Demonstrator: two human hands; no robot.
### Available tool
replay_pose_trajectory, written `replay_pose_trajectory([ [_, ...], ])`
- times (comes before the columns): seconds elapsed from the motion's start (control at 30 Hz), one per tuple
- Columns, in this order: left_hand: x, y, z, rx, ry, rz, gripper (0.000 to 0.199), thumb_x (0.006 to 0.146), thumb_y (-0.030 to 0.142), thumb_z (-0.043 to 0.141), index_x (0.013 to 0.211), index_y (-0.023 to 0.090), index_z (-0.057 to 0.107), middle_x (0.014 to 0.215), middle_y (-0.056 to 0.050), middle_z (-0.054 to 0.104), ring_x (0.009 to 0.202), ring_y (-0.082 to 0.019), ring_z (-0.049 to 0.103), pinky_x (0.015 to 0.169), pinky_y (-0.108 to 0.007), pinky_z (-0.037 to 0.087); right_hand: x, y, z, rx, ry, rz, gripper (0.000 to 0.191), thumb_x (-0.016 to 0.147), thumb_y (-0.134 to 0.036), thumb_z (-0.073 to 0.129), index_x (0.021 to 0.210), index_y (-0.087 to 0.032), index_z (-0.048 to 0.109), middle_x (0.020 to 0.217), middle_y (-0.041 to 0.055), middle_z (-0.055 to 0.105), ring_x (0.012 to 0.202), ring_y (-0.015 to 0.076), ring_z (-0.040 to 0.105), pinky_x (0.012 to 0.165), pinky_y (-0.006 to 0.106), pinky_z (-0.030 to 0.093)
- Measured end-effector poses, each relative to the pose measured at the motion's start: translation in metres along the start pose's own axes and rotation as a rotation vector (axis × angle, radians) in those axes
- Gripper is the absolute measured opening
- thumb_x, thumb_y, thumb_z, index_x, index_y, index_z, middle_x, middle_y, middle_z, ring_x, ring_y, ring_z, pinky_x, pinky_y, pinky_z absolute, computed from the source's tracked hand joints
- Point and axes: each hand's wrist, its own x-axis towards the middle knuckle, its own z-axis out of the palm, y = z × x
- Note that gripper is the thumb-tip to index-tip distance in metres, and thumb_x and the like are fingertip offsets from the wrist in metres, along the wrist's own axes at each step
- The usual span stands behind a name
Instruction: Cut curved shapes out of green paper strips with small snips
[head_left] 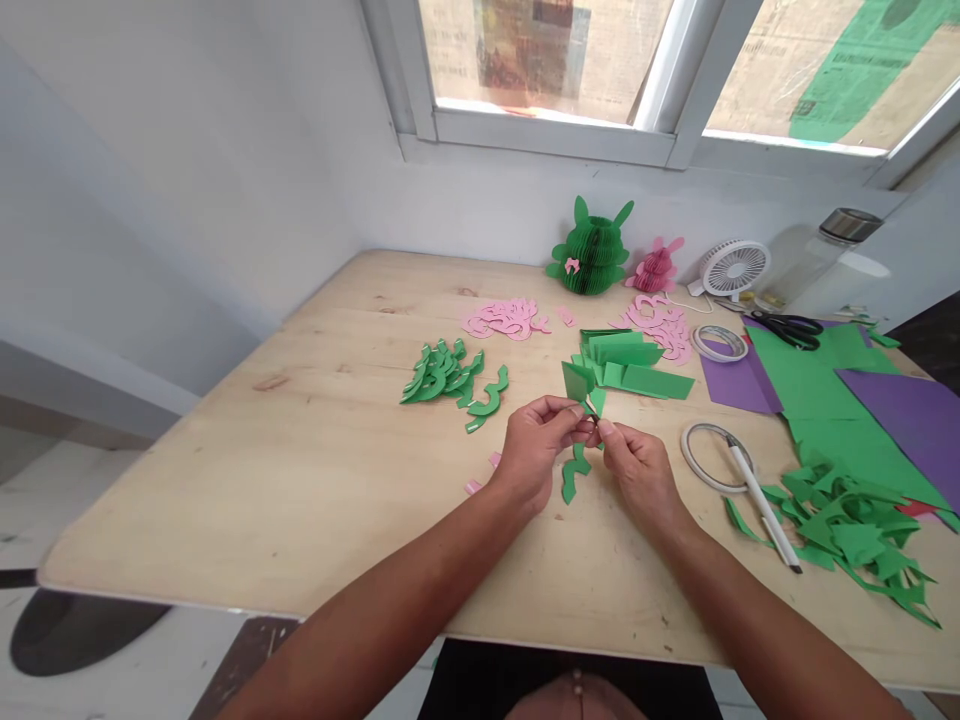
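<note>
My left hand (536, 448) and my right hand (637, 465) meet over the table, fingertips pinched together. Between them is a small green paper piece (594, 404), with a thin dark and pale edge showing; its full shape is hidden by the fingers. Just below the fingers is a wavy green paper cutout (574, 475). Pink paper scraps (474, 487) peek out beside my left wrist. Left of my hands lie a loose green cutout (489, 398) and a heap of similar green cutouts (442, 372) with pale strips on them. Folded green paper pieces (626, 362) stand right behind my fingers.
Pink cutouts (506, 318) lie farther back, near a green honeycomb paper figure (595, 258) and a pink one (657, 268). On the right are tape rolls (720, 343), a white pen (765, 510), black scissors (791, 328), green scraps (855, 535), a fan (735, 268) and a bottle (832, 265).
</note>
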Motion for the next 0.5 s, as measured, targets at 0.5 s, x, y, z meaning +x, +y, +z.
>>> replay_pose_trajectory([
  [0.5,0.017,0.021,-0.020,0.942,0.004,0.389,0.007,0.074,0.022,0.058,0.069,0.020,0.063,0.066,0.000,0.065,0.064,-0.016,0.061,0.058,-0.027,0.044,0.003,-0.011,-0.010,0.178,0.154,0.061,0.050,0.085,-0.063,0.052,0.078,-0.015,0.066,0.049,-0.0073,0.030,0.047,0.0096,0.022,0.046,0.026,0.016],
])
